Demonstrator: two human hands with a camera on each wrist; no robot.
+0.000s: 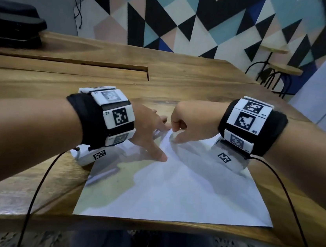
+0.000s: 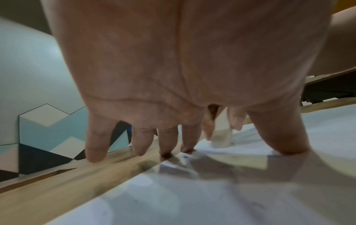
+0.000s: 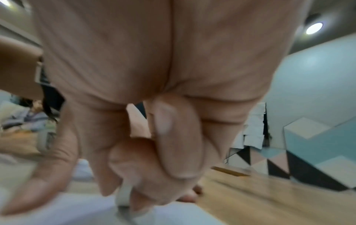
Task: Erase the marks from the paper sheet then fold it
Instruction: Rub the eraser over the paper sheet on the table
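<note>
Left hand [image 1: 149, 130] lies spread, fingers straight, pinning the white paper sheet [image 1: 180, 191] flat on the brown wooden table [image 1: 184, 78] so it cannot slide. Right hand [image 1: 191, 122] has its fingers curled, pinching a small whitish eraser [image 3: 123, 196] upright against the sheet's far end, likely for rubbing.

The white paper sheet [image 1: 180, 191] lies flat near the front edge of the wooden worktop [image 1: 184, 78], turned a little askew so its near edge runs close along that edge. Its surface looks blank, with no marks to be made out. A small pale eraser [image 3: 123, 196] stands on the sheet's far part.
</note>
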